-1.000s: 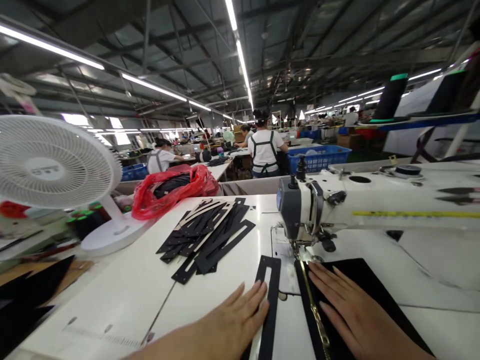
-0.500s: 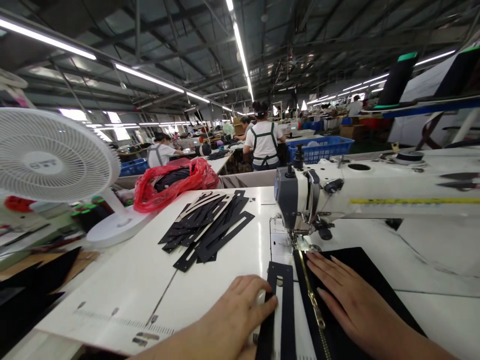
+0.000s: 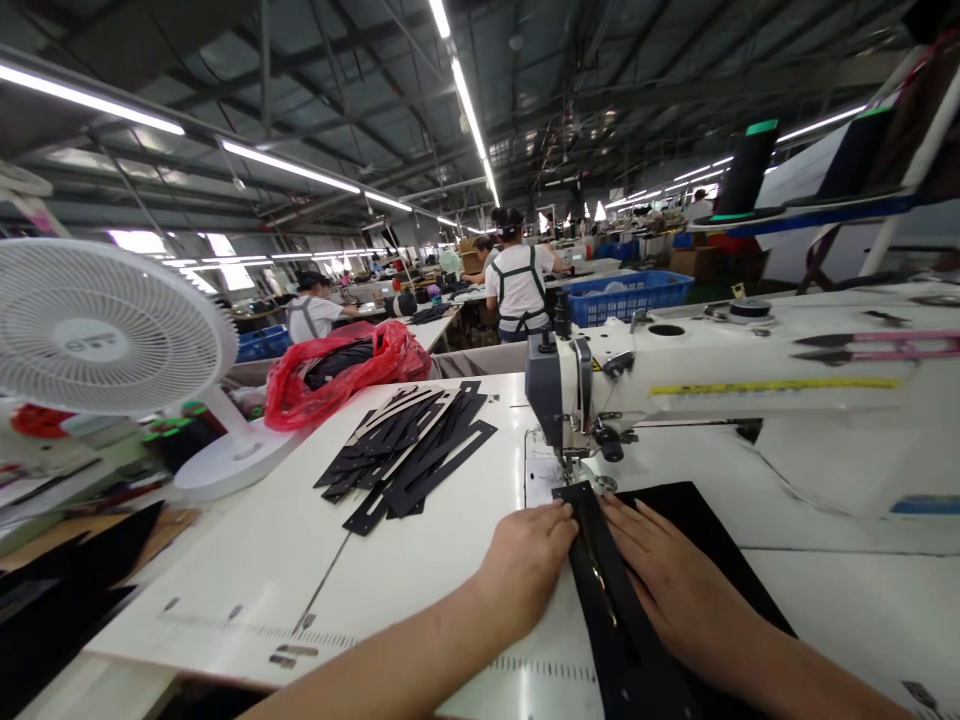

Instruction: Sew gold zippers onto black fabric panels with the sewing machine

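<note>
A black slotted strip lies over a gold zipper on black fabric, its far end close to the needle of a white sewing machine. My left hand holds the strip's left edge near that end, fingers closed and thumb at the edge. Flat on the strip's right edge and the fabric rests my right hand, its fingers stretched forward. Part of the zipper shows through the slot.
More black strips are piled on the white table. Behind them sits a red plastic bag, with a white fan at the left. Blue basket and people working stand beyond. Scissors lie atop the machine.
The strip has moved right and forward, from beside the zipper to over it. My left hand moved with it. The camera view has shifted slightly right.
</note>
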`<control>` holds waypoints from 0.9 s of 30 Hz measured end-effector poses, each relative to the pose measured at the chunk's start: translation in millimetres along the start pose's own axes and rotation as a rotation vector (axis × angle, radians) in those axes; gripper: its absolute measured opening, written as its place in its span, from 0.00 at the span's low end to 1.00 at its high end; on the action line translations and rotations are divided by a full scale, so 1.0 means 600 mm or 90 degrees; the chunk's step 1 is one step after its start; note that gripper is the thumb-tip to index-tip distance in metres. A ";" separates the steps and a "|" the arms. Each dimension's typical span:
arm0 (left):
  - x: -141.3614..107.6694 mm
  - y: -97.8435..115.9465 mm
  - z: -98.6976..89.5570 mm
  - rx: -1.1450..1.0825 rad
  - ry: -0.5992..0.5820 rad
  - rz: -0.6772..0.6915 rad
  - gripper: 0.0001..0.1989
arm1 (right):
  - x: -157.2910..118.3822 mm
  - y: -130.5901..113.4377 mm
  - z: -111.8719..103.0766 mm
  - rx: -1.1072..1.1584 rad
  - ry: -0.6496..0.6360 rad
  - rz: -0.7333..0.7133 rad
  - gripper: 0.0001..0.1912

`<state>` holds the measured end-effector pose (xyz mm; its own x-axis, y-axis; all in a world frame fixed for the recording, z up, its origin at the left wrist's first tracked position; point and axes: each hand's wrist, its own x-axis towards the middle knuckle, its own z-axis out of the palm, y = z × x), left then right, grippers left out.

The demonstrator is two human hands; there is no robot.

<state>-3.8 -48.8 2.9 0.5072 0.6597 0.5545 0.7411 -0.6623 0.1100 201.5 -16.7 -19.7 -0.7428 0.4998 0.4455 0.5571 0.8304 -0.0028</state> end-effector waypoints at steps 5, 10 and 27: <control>-0.001 -0.003 0.018 0.011 -0.078 -0.005 0.11 | 0.002 -0.005 0.003 -0.001 0.006 0.017 0.27; -0.002 -0.015 0.012 -0.036 -0.074 0.005 0.14 | 0.008 -0.015 -0.001 -0.019 -0.031 0.041 0.31; -0.034 -0.053 0.026 0.013 -0.089 0.080 0.17 | 0.008 -0.025 -0.001 0.116 -0.028 0.091 0.26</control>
<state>-31.1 -35.6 -24.6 0.6513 0.6159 0.4432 0.6760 -0.7363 0.0298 189.6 -26.7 -17.1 -0.6789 0.6220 0.3901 0.5841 0.7795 -0.2263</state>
